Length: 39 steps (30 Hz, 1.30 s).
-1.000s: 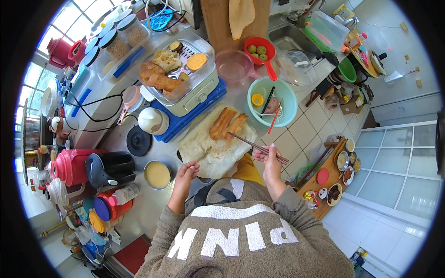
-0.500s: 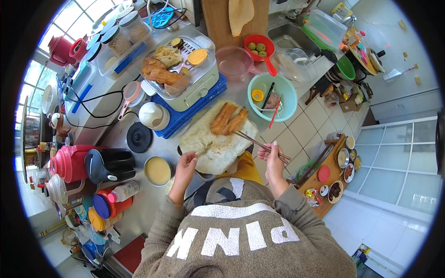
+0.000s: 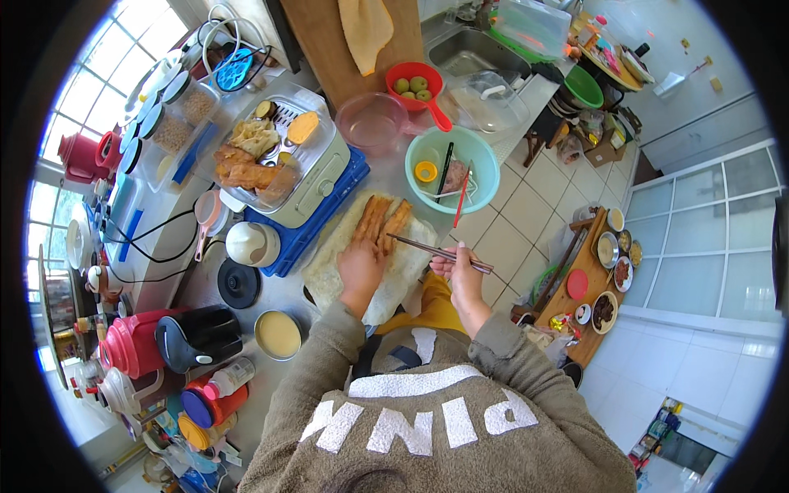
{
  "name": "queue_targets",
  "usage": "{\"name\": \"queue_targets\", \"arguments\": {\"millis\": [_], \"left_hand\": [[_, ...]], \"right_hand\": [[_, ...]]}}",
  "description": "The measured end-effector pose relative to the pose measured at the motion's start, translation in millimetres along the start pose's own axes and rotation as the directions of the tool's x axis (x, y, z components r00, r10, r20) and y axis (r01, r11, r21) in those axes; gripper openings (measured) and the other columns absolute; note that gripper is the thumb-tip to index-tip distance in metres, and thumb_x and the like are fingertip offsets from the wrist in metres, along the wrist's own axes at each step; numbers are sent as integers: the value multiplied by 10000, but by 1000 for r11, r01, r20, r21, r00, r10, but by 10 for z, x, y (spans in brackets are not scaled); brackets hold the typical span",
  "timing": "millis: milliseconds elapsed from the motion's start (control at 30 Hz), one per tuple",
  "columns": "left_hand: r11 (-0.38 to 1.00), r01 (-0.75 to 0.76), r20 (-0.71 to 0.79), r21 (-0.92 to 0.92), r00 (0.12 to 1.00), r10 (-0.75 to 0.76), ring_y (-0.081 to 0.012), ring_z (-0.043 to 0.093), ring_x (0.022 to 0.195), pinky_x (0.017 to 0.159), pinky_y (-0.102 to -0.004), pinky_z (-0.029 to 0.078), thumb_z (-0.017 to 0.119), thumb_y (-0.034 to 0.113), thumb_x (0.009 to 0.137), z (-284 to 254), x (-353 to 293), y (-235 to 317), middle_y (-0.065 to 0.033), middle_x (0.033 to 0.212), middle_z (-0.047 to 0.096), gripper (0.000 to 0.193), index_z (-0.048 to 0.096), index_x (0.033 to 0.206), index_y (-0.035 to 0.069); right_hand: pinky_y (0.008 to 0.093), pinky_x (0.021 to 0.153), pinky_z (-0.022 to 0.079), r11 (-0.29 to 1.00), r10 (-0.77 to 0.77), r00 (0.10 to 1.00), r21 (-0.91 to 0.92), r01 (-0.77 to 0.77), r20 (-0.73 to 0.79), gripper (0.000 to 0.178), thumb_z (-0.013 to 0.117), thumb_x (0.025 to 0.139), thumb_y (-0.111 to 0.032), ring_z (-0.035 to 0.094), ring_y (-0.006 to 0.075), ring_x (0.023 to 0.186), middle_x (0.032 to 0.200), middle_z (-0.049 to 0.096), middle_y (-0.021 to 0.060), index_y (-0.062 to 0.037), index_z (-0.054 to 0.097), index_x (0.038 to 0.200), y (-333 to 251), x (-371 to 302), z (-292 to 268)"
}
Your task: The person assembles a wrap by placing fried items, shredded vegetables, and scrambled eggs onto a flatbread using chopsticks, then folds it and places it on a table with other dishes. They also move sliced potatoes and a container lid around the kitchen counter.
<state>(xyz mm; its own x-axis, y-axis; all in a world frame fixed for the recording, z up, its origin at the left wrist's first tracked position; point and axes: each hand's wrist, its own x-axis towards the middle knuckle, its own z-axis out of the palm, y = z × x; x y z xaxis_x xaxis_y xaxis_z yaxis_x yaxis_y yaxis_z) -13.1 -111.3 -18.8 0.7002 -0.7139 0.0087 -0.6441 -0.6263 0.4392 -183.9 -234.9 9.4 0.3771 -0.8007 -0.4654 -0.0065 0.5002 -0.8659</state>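
A pale flatbread (image 3: 404, 283) lies on the steel counter, and golden fried dough sticks (image 3: 396, 223) rest side by side on its far part. My left hand (image 3: 362, 269) reaches over the flatbread, its fingers closed on the near end of the left dough stick; the fingertips are partly hidden. In my right hand (image 3: 462, 281) is a pair of dark chopsticks (image 3: 436, 250), slanting to the left. Their tips meet the right dough stick near its lower end.
Beyond the flatbread stands an electric cooker (image 3: 308, 177) with fried food on top. A mint-green basin (image 3: 485, 156) holding chopsticks and raw meat is at the right. A bowl of yellow liquid (image 3: 278, 334) and a black lid (image 3: 239, 283) sit left.
My left hand has moved from beside the flatbread onto the dough sticks, which lie more upright with a wider gap between them. The view has shifted a little.
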Motion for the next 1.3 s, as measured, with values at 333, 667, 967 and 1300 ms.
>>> {"name": "queue_targets", "arguments": {"millis": [333,667,967,1300], "left_hand": [[1000,-1,-215,-31,977,-5,-311,601,881,772,-434,463,774,302,784,-217,-108,-22,-86,860,640,275,685,921,81],[996,-88,38,24,995,87,-379,448,1213,1008,-488,367,745,249,773,-448,-126,-266,-169,1350,473,588,585,1313,81],[992,81,-51,97,996,-76,-403,391,1311,1058,-504,341,737,193,774,-583,-928,-435,-191,1397,451,558,577,1283,30],[960,272,-181,-72,943,-281,-403,422,1261,1050,-515,345,715,127,784,-424,-1396,-587,-189,1345,486,511,567,1262,23]], "right_hand": [[299,688,558,997,-15,999,-79,17,35,436,424,1058,-390,679,182,724,839,683,126,4,601,990,-41,-77,-98],[292,711,543,847,-349,893,-311,430,285,340,478,1049,-266,663,170,747,846,680,109,29,614,951,-485,-232,-157],[365,684,511,345,-435,443,-310,886,784,109,622,922,-140,630,318,783,883,647,120,-35,640,899,-719,-202,10],[233,620,486,967,-78,964,-216,135,254,405,432,1061,-383,607,103,697,809,631,33,-26,584,945,-383,139,348]]}}
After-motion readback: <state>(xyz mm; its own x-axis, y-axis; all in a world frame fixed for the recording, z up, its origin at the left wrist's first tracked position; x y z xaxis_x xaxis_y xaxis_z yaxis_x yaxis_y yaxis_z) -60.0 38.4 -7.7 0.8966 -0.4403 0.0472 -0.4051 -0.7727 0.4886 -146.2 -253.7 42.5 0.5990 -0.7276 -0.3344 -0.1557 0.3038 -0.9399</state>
